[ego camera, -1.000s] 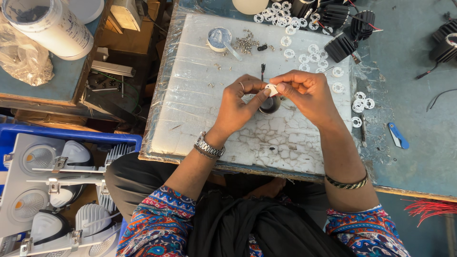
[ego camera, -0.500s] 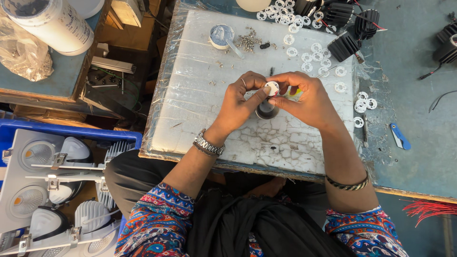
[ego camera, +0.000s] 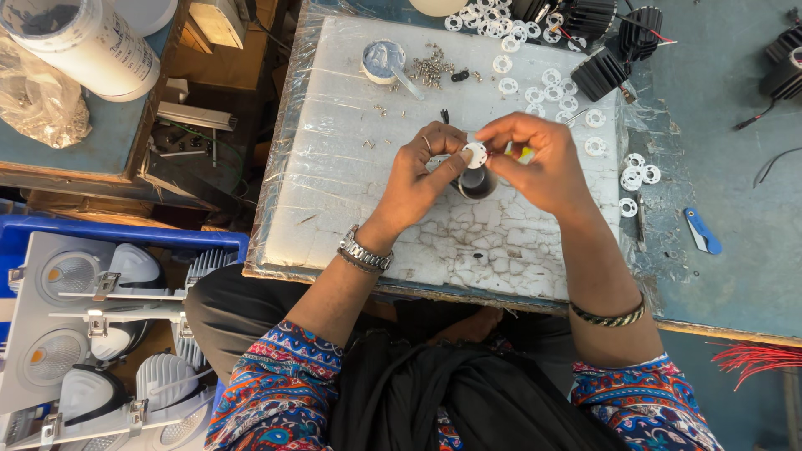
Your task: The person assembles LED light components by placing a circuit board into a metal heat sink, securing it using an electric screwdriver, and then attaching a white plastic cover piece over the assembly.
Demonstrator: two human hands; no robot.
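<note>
Patterned sleeves in blue, orange and red sit nearest the camera, with dark cloth bunched in the lap between them. Off to the person's left there's a blue crate (ego camera: 109, 234) packed with white lamp housings (ego camera: 79, 334).

Moving up — the left hand (ego camera: 418, 179) has a metal watch (ego camera: 364, 250) on the wrist, the right hand (ego camera: 539, 163) has a thin bangle (ego camera: 608, 317) further down the forearm. Both hands meet over a white foam sheet (ego camera: 351, 184) wrapped in clear plastic, lying on the blue-green table (ego camera: 735, 267). The grip on both sides is pretty tight: thumb and fingertips of each hand pinch the same small white disc (ego camera: 475, 154), one from each side, held just above a little dark cylindrical part (ego camera: 476, 181) that stands on the foam right under it. Something yellow peeks out behind the right fingers, can't tell what.

Right of the hands, a blue cutter (ego camera: 702, 231) lies on the table. Further back — a scatter of white plastic rings (ego camera: 535, 83), a pile of small screws (ego camera: 430, 71), a small round tub (ego camera: 383, 60) with a stick in it, and black finned heat sinks (ego camera: 610, 58) along the far edge. A big white container (ego camera: 83, 42) stands far left on another surface.
</note>
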